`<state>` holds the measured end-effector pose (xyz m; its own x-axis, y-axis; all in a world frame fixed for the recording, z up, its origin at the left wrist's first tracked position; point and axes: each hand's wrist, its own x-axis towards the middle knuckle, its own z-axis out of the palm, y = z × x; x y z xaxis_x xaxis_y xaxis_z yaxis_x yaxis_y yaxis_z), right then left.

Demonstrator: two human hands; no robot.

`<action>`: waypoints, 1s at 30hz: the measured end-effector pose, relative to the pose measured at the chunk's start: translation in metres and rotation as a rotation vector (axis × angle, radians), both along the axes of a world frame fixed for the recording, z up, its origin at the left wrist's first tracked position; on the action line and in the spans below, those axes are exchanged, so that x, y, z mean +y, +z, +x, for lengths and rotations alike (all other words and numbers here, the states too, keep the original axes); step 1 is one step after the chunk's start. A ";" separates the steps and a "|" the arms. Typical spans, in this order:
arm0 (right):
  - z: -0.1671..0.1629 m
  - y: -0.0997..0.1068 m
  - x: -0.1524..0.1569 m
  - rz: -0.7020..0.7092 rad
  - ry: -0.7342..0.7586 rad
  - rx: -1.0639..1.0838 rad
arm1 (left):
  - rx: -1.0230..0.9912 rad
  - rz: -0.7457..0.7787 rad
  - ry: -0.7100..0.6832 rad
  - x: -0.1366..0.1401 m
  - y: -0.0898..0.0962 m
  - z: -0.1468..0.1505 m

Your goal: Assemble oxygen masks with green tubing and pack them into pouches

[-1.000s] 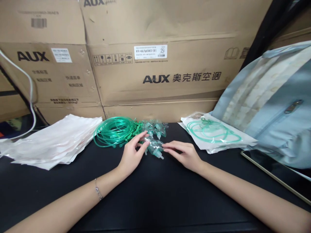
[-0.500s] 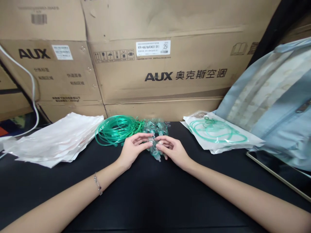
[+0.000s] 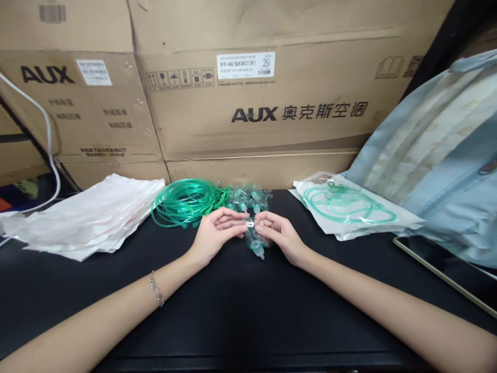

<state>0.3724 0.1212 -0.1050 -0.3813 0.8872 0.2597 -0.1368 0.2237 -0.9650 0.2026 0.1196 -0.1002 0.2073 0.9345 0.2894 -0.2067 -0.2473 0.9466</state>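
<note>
Between my hands is a clear, green-tinted oxygen mask (image 3: 254,242), its pale connector pointing down toward me. My left hand (image 3: 216,234) pinches the upper edge, where a small metal strip shows, with thumb and fingertips. From the other side, my right hand (image 3: 282,237) closes its fingers on the same edge and covers part of the mask. Just beyond my fingers lie several more clear masks (image 3: 250,196). Left of them are coiled green tubing (image 3: 182,207) and bunched green straps (image 3: 219,198).
A stack of white packets (image 3: 93,212) lies left. At the right is a bagged mask set with tubing (image 3: 349,204), then a tablet-like device (image 3: 446,269) and a light blue bag (image 3: 430,171). Large cardboard boxes (image 3: 256,134) stand behind the black table (image 3: 248,321).
The mask between my hands has turned slightly, and its connector now sits a little further right. My fingers have shifted along its upper edge. The camera view has tilted slightly downward.
</note>
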 end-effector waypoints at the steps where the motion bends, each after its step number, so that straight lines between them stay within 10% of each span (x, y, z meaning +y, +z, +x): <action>1: 0.001 0.000 0.000 -0.017 0.008 0.022 | 0.002 -0.022 0.002 0.000 0.000 0.000; 30: 0.002 0.002 0.000 -0.118 0.113 0.032 | 0.071 -0.032 0.090 -0.004 0.001 0.001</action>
